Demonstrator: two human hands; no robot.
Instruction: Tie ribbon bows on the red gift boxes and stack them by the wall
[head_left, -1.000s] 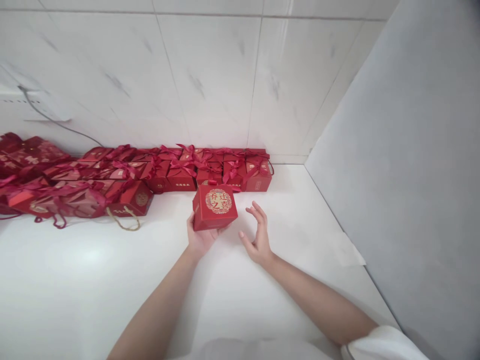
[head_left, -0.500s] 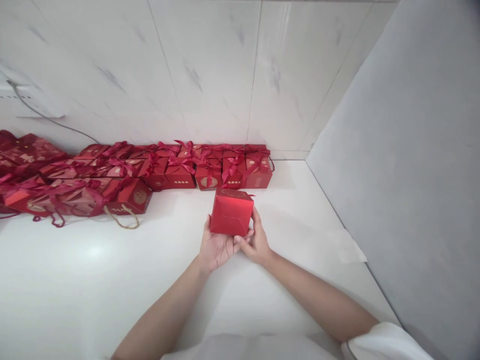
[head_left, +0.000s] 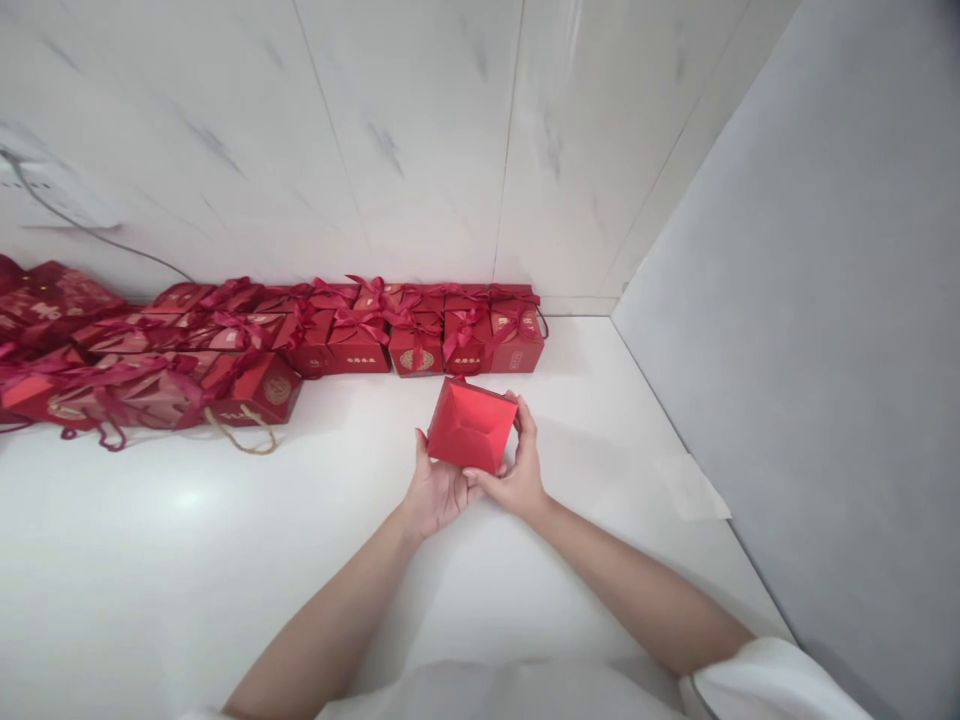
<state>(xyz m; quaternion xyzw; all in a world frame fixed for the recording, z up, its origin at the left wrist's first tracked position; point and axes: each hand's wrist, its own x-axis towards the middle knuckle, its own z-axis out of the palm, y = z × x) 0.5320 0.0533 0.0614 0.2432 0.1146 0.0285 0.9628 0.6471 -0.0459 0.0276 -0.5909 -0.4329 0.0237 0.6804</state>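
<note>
Between my hands I hold a small red gift box tilted up above the white table. One square face is turned toward me, with folded red panels that look sunk inward at the middle. My left hand cups it from below, thumb up along the left edge. Around the right edge and lower corner wraps my right hand, its thumb at the bottom edge. Fingers behind the box are hidden. Just beyond it stand red gift boxes tied with ribbon bows.
Rows of ribboned red boxes line the wall and reach to the left. One box there has a rope handle. A cable hangs from an outlet plate. A grey panel bounds the white table on the right.
The held gift box has turned a little clockwise and tipped, so its sunken face shows more. My right fingers have shifted higher up its right side.
</note>
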